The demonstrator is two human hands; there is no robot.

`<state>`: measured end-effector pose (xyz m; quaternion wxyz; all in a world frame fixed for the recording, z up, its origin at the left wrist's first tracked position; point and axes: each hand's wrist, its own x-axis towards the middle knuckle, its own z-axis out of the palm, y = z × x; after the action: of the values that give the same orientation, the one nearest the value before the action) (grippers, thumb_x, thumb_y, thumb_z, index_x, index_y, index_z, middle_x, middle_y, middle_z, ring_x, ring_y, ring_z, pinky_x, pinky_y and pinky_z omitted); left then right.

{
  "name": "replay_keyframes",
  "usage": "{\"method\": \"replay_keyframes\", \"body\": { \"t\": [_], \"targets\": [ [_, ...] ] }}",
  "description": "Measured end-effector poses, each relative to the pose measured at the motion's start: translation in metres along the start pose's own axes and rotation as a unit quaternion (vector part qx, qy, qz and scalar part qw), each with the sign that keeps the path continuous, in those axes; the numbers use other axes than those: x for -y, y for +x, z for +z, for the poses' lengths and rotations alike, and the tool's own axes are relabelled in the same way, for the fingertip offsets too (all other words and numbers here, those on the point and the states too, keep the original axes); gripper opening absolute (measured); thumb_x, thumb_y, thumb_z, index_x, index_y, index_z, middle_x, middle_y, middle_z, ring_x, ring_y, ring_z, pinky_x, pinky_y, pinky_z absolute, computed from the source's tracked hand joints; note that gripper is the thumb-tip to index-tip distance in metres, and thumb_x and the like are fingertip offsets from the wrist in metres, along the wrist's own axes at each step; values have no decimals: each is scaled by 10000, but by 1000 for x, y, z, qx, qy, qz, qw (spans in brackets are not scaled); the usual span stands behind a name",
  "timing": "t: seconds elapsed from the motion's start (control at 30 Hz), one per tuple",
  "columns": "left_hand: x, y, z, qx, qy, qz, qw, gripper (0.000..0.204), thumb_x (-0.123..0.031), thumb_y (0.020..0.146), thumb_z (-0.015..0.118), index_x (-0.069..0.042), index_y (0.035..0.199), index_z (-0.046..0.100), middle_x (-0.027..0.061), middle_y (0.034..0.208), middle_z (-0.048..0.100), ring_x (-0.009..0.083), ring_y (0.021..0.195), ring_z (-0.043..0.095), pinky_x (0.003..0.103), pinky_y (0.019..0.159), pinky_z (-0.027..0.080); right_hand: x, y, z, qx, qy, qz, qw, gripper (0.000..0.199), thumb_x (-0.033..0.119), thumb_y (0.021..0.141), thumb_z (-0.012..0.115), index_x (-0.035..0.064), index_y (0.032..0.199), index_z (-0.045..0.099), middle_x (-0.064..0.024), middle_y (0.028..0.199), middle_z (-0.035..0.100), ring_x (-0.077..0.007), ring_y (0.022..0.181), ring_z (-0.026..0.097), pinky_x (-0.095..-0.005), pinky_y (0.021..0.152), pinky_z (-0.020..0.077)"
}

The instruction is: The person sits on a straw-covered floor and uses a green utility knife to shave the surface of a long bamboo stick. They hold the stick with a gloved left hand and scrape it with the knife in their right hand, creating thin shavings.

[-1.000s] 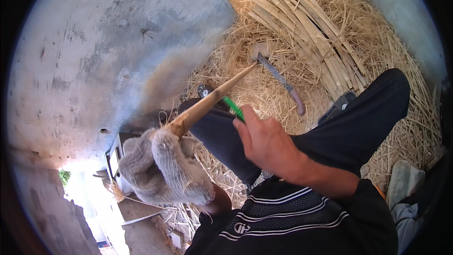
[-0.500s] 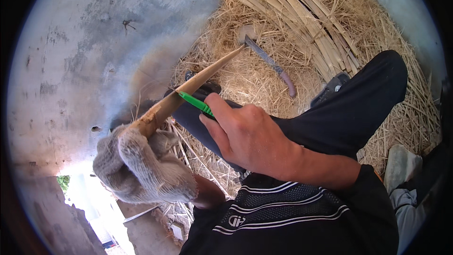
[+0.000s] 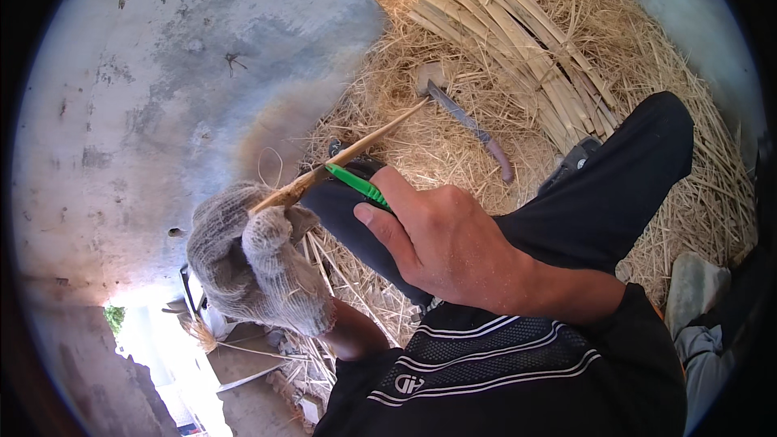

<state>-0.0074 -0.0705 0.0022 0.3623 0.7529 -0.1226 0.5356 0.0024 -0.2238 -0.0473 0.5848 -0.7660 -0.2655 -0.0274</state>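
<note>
My left hand [image 3: 251, 263], in a grey-white knitted glove, is closed around the near end of a split bamboo strip [image 3: 364, 142]. The strip slants up and away to the right and narrows to its far tip. Rough, frayed patches show on it close to the glove. In my bare right hand [image 3: 453, 243] is a slim green utility knife [image 3: 358, 184], pinched between thumb and fingers. Its front end meets the strip around the middle; the blade itself cannot be made out. A thin curled fibre [image 3: 271, 166] stands up beside the glove.
On the straw-covered ground ahead lies a large knife with a brown handle [image 3: 499, 159]. Beyond it is a pile of long split strips [image 3: 526, 40]. A stained grey wall [image 3: 194, 57] rises at left. My dark-trousered legs [image 3: 599, 170] are bent below my hands.
The bamboo strip has turned and now shows a narrower side. Both hands sit slightly further right and lower, still gripping the strip and the green knife. The whole view has shifted a little.
</note>
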Motion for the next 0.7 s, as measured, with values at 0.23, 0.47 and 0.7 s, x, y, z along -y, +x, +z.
{"method": "replay_keyframes", "body": {
  "t": [0.23, 0.47, 0.7],
  "targets": [
    [13, -5, -24, 34, -6, -1, 999, 299, -192, 828, 716, 38, 951, 570, 154, 855, 616, 255, 687, 606, 369, 606, 555, 4, -6, -6, 44, -51, 38, 997, 196, 170, 951, 578, -7, 960, 495, -196, 526, 537, -388, 481, 591, -449, 441, 454],
    [8, -5, -18, -2, 4, -31, 1000, 302, -215, 875, 679, 49, 960, 559, 162, 892, 618, 235, 648, 630, 292, 503, 554, -7, -3, 5, 28, -53, 25, 998, 207, 190, 952, 571, 3, 929, 485, -165, 502, 520, -356, 450, 582, -439, 438, 458],
    [14, -2, -18, -12, 29, -15, 999, 308, -255, 948, 605, 50, 980, 578, 163, 941, 650, 180, 548, 665, 196, 399, 504, -63, -1, 28, -20, -166, 62, 984, 217, 219, 969, 550, 13, 932, 491, -156, 512, 545, -357, 459, 594, -449, 446, 481]
  ]
}}
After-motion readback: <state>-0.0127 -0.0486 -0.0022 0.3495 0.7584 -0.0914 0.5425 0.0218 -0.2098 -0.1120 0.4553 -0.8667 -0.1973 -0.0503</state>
